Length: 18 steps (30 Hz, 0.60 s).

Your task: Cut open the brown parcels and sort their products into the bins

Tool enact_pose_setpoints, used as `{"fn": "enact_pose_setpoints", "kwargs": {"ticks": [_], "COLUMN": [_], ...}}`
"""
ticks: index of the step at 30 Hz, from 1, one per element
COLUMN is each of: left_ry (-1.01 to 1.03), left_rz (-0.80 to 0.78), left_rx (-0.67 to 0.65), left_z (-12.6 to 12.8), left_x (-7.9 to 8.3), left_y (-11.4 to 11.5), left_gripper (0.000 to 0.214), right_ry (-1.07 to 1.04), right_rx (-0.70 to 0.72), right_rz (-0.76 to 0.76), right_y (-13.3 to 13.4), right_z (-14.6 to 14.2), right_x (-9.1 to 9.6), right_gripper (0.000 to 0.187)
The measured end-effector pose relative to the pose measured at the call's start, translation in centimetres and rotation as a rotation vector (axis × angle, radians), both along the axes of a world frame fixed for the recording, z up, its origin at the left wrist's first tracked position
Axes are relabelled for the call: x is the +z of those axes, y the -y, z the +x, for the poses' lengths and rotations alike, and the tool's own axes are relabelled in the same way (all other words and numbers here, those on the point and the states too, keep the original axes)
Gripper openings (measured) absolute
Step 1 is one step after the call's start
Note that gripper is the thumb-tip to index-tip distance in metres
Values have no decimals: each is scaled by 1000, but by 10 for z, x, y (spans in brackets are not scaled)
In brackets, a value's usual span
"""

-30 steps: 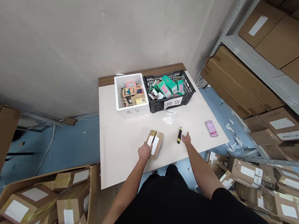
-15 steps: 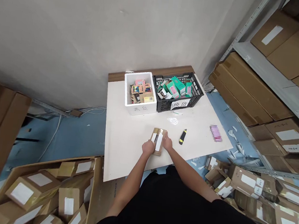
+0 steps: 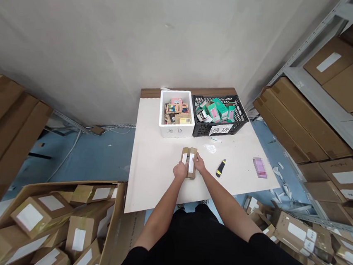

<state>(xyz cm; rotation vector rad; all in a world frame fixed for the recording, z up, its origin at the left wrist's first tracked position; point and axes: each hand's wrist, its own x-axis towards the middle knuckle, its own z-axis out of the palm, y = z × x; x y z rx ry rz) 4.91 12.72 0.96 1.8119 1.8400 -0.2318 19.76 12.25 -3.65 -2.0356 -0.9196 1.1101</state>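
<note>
A small brown cardboard box [image 3: 191, 173] with white label strips is between my hands above the white table [image 3: 147, 175]. A dark gap runs down the middle of its top. My left hand [image 3: 180, 171] is closed on the box's left side, its fingers partly hidden. On the right side, my right hand [image 3: 199, 162] grips the edge. A black and yellow utility knife [image 3: 221, 168] lies to the right of my right hand. Beyond the box lies a crumpled piece of clear plastic [image 3: 210, 148].
At the table's back stand a white foam box [image 3: 176, 131] and a black crate [image 3: 199, 130], both holding small packages. A blurred pink item [image 3: 259, 167] lies at right. A large carton [image 3: 118, 210] of parcels stands at lower left. Shelves [image 3: 330, 95] of cartons rise at right.
The view has shifted, so the table sits slightly further right. The box is turned straighter and its middle gap looks a little different. Both hands still hold it.
</note>
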Motion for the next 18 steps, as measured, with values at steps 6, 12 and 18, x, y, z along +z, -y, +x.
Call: {"fn": "enact_pose_setpoints", "kwargs": {"ticks": [6,12,18], "left_ry": [58,156,288], "left_rz": [-57,-173,-240], "left_rx": [-18,-67,-140], "left_z": [3,-8,-30], "left_x": [-10,-25,-28], "left_y": [10,16,-5], "left_gripper": [92,102,96], "right_ry": [48,39,63], "right_rx": [44,65,50], "right_rz": [-110,-60,-90], "right_y": [9,13,8], "right_z": [-9,8,5], "right_x": [-11,-17,-12], "right_gripper": [89,83,83]}}
